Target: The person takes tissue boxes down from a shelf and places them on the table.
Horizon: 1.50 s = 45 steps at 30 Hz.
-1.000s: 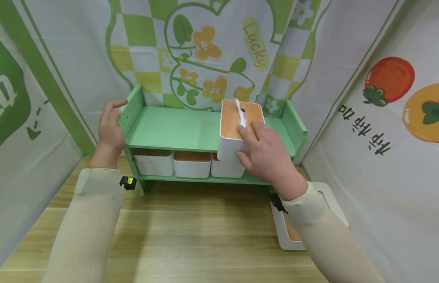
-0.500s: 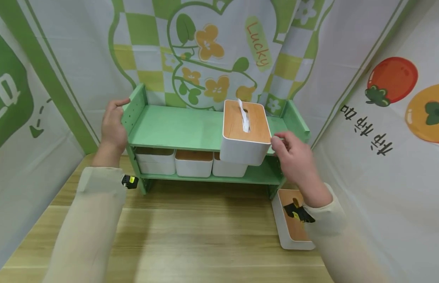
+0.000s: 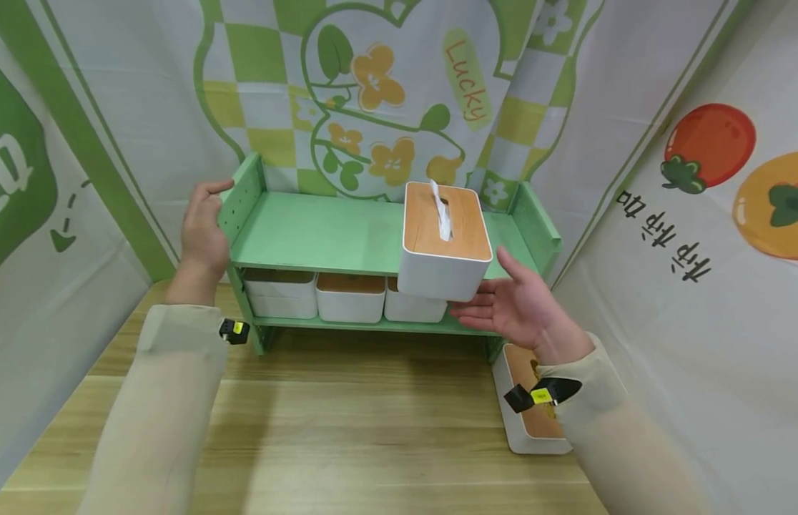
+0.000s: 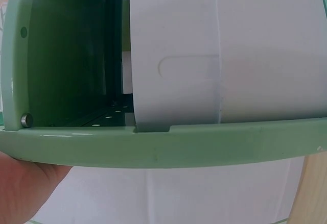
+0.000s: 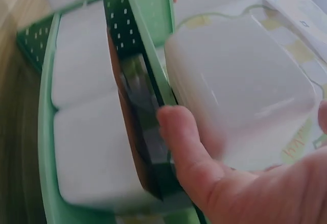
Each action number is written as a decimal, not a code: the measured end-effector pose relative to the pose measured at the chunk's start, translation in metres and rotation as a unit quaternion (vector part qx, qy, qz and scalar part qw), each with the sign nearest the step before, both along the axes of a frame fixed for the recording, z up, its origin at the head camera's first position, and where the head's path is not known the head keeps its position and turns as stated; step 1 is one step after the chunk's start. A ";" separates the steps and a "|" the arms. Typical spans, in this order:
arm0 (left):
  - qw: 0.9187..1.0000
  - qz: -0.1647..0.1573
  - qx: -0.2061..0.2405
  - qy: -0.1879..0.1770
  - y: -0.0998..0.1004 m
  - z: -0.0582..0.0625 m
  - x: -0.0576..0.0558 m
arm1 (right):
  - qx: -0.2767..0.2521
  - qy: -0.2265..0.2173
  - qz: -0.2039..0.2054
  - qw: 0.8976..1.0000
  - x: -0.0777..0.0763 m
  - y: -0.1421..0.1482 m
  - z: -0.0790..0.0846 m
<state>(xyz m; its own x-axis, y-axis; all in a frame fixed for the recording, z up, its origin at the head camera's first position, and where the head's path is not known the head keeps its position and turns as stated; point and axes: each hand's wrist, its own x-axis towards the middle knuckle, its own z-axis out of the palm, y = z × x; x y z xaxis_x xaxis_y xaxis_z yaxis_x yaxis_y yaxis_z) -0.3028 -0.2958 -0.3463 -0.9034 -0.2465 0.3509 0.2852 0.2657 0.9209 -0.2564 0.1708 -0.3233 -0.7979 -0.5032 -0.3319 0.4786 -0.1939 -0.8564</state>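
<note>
My left hand (image 3: 204, 227) grips the left side panel of a green two-tier shelf (image 3: 322, 229) near its top edge; part of that hand also shows low in the left wrist view. On the right part of the upper board sits a white tissue box (image 3: 437, 277) with a wood-look lid and a tissue sticking out, its front end overhanging the board. Beside its lower right corner my right hand (image 3: 524, 311) is spread, thumb up and fingers straight toward the box. In the right wrist view the right thumb (image 5: 181, 132) is close in front of the box.
Several white boxes with wood-look tops, among them a middle box (image 3: 350, 306), stand on the lower tier. Another white box (image 3: 534, 443) lies on the wooden table (image 3: 347, 429) at the right, partly behind my right wrist. A printed curtain (image 3: 386, 86) hangs behind the shelf.
My right hand has left the top of the tissue box, drawn off to the right, then opened out and lowered beside its right side. The left hand keeps its place.
</note>
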 end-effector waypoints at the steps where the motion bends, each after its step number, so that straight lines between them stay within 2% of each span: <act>1: 1.000 -0.001 0.000 0.002 0.000 0.000 0.000 | -0.009 -0.009 -0.006 1.000 0.000 -0.002 0.000; 4: 1.000 -0.001 -0.001 0.001 -0.001 -0.001 0.000 | -0.013 -0.019 -0.030 0.999 -0.002 -0.008 0.000; 10: 1.000 0.002 -0.001 0.000 -0.002 -0.002 -0.001 | 0.009 -0.005 -0.051 0.999 0.001 -0.012 0.001; 16: 1.000 0.004 -0.005 0.002 -0.001 -0.001 0.000 | 0.020 0.008 -0.048 0.999 0.009 -0.012 0.002; 23: 1.000 0.001 -0.007 0.008 -0.002 0.000 0.000 | -0.013 0.020 -0.057 0.998 0.000 -0.017 0.006; 31: 1.000 -0.003 -0.008 0.005 -0.001 -0.001 -0.001 | 0.006 0.004 -0.063 0.998 0.000 -0.014 0.007; 39: 1.000 0.004 -0.012 0.009 0.001 0.000 -0.002 | 0.015 0.002 -0.054 0.998 -0.012 -0.012 0.008; 45: 1.000 0.006 -0.011 0.016 0.000 0.000 -0.002 | 0.033 0.034 -0.054 0.997 -0.010 -0.008 0.006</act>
<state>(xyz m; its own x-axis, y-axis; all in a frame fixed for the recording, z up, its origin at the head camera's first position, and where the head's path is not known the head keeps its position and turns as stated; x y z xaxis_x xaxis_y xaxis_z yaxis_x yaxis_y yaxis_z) -0.3049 -0.2957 -0.3466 -0.8884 -0.2500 0.3850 0.3111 0.2891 0.9054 -0.2663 0.1624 -0.3175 -0.8686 -0.3911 -0.3043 0.3977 -0.1838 -0.8989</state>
